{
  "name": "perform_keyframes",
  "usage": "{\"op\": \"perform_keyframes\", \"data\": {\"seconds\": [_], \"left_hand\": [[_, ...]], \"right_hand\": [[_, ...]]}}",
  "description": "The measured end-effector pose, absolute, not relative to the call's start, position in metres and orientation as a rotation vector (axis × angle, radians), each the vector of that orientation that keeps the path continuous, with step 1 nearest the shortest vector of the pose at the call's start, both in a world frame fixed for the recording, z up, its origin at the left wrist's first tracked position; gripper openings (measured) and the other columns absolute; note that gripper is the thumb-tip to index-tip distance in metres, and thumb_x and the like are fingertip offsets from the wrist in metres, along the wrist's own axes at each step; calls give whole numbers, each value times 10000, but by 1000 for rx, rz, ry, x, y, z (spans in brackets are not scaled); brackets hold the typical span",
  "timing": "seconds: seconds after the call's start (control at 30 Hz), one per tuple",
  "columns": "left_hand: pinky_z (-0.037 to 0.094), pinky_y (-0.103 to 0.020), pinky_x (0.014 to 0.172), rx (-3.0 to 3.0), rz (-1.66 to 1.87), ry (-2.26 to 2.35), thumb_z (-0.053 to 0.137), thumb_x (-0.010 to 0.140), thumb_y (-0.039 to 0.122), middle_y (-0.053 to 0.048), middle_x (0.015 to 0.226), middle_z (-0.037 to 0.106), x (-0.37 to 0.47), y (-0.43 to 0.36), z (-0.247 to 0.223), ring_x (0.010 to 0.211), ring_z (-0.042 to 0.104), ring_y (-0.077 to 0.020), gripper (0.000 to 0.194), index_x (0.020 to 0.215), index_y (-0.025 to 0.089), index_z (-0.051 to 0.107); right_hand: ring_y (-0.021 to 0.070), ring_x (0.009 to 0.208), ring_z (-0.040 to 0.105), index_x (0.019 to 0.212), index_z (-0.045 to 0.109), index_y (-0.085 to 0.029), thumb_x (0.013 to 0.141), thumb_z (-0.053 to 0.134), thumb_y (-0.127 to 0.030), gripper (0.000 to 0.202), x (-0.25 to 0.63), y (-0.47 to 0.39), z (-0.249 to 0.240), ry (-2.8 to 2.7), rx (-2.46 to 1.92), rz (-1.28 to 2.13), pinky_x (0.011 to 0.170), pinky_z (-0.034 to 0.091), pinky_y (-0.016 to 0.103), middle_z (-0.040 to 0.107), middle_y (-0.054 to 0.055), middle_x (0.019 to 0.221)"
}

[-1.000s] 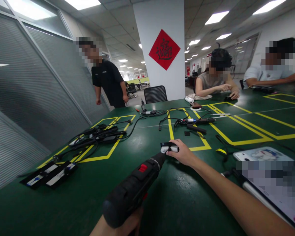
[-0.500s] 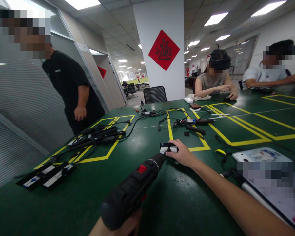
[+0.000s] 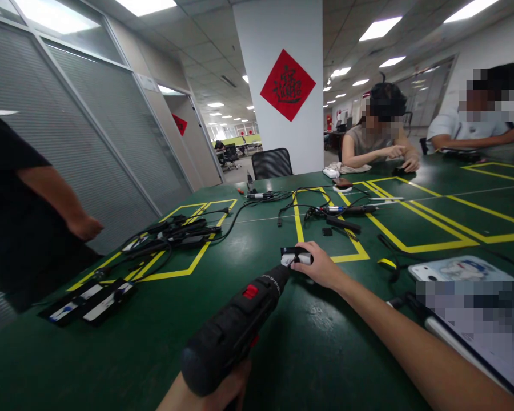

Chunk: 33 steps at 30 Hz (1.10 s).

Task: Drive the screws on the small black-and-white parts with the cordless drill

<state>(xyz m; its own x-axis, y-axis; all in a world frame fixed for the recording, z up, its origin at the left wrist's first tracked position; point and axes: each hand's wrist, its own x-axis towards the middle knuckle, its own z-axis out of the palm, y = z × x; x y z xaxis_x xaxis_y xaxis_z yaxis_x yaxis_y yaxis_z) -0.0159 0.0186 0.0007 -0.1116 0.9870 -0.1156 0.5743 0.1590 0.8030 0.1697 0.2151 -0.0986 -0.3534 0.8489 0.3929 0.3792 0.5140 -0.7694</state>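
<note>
Black plastic, red-switched, the cordless power screwdriver is being gripped in your left hand, its nose aimed at the small white-and-black part. Your right hand is pinching that part against the green table, fingers closed around it, likely steadying it for the bit.

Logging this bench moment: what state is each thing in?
Power screwdriver: gripped by the left hand, tip at the small part.
Small black-and-white part: on the table, held down by the right hand.
Cables: loose on the table.
Phone: lying flat.
</note>
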Motion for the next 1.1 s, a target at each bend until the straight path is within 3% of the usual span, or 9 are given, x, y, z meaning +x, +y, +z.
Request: {"op": "perform_keyframes", "data": {"seconds": [0.1,0.2,0.27,0.37,0.6,0.83,0.97,1.03,1.1], "left_hand": [[531,-292,432,1486,825,1786,486,635,140,50,387,577,-17,16,0,417,609,-192,206,711,242,648],[555,-355,701,1634,1001,1814,514,604,115,10,667,704,-13,20,6,761,666,-236,303,835,249,658],[452,-387,904,1701,1061,1821,505,601,100,1,914,699,-9,25,8,1001,587,-241,333,854,250,662],[334,-418,998,1728,1059,1876,472,601,86,12,1033,661,-6,31,2,1122,495,-244,344,832,248,669],[354,-411,985,1799,1024,1992,479,633,117,10,1079,639,-7,33,-12,1121,494,-258,339,877,266,662],[456,-413,883,1798,914,1938,514,590,112,-26,752,697,-16,28,-2,1087,514,-303,227,712,239,658],[532,-348,726,1668,809,1888,510,595,127,4,568,657,-22,21,2,772,651,-260,242,723,256,668],[542,-330,668,1651,754,1887,506,622,148,12,539,651,-23,17,5,611,650,-225,217,717,253,671],[537,-348,693,1674,739,1894,518,652,182,7,567,664,-25,14,10,599,648,-223,179,711,249,673]], "right_hand": [[160,911,521,1113,504,-235,662,650,-385,497,169,216,-100,-1943,-1007,718,833,394,295,486,31,1023],[163,917,520,1115,503,-232,658,653,-382,504,168,217,-100,-1945,-1022,713,835,393,298,488,34,1024],[163,917,520,1112,506,-234,661,649,-385,497,168,217,-100,-1952,-1025,716,832,395,299,488,34,1025],[160,911,523,1110,509,-236,665,644,-389,489,169,217,-99,-1960,-1027,728,829,396,299,490,32,1027],[172,926,522,1126,508,-220,659,649,-393,518,171,218,-96,-1979,-1034,743,842,394,304,495,44,1038],[179,934,524,1125,516,-224,645,665,-365,522,171,216,-95,-1961,-1022,763,847,395,313,499,47,1045],[178,936,524,1119,524,-223,639,668,-360,519,171,215,-94,-1943,-1024,779,849,393,311,501,46,1040],[175,933,523,1119,523,-224,643,665,-366,517,171,215,-95,-1938,-1020,776,848,391,308,502,43,1035],[172,924,525,1119,523,-226,643,665,-369,517,171,216,-96,-1932,-1022,771,843,391,307,503,40,1026]]}}
